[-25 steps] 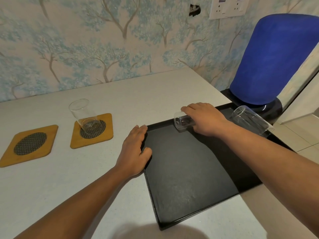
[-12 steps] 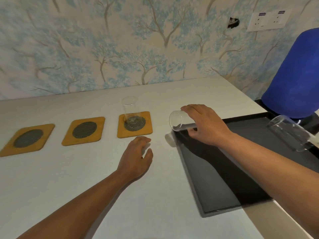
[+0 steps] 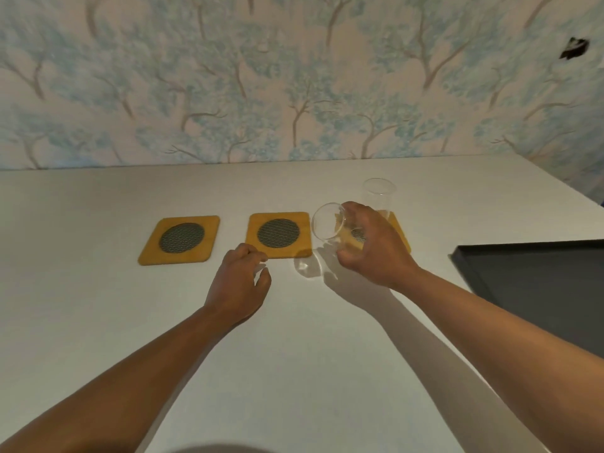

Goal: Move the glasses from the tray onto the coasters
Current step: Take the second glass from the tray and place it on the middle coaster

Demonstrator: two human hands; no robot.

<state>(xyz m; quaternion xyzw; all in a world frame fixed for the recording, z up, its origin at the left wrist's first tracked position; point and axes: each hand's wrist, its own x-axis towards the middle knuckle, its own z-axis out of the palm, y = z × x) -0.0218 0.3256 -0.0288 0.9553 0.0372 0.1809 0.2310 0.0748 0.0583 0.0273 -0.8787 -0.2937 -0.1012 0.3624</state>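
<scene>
My right hand (image 3: 372, 245) grips a clear glass (image 3: 328, 225), held tilted on its side above the table with its mouth pointing left, just right of the middle coaster (image 3: 279, 234). Behind my hand a second clear glass (image 3: 378, 197) stands upright on the right coaster (image 3: 399, 231), which my hand mostly hides. The left coaster (image 3: 180, 239) is bare, like the middle one; both are yellow wooden squares with a dark mesh circle. My left hand (image 3: 240, 284) rests on the table below the middle coaster, fingers curled, holding nothing. The black tray (image 3: 536, 279) lies at the right edge.
The white table (image 3: 294, 354) runs back to a wall with tree-pattern wallpaper (image 3: 294, 76). The tray is cut off by the frame's right edge, so what lies on it is out of sight.
My right hand has lifted the glass off the tray and carried it left over to the coasters. My left hand left the tray's edge and moved left. The view has swung left.
</scene>
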